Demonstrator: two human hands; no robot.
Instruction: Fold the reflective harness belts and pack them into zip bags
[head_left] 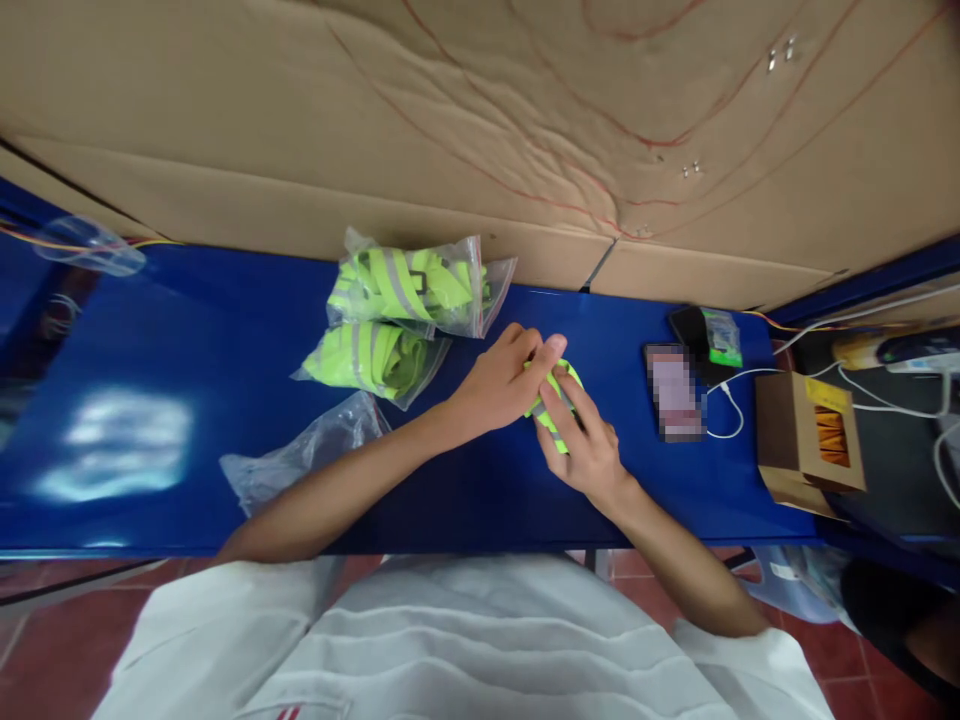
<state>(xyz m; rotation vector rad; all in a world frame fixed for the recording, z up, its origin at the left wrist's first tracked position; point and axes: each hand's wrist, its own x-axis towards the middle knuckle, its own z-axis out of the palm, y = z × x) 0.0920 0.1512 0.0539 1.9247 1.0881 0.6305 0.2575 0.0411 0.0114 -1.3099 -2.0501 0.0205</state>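
Between my two hands is a rolled neon-yellow reflective strap (556, 440) with grey stripes. My left hand (504, 378) is closed on its upper left side, the thumb pressing near the top. Around its right and lower side wrap the fingers of my right hand (589, 445). Both hands are just above the blue table, and they hide much of the roll. To the left lie clear zip bags with similar yellow straps inside, an upper bag (409, 285) and a lower bag (367, 358). Near my left forearm is a clear plastic bag (315, 445) lying flat.
A cardboard wall (300, 190) rises behind the blue table (465, 490). On the right are a phone (675, 393) with a white cable, a dark item with a green packet (722, 338), and a brown box (784, 430). A clear plastic piece (97, 247) is at far left.
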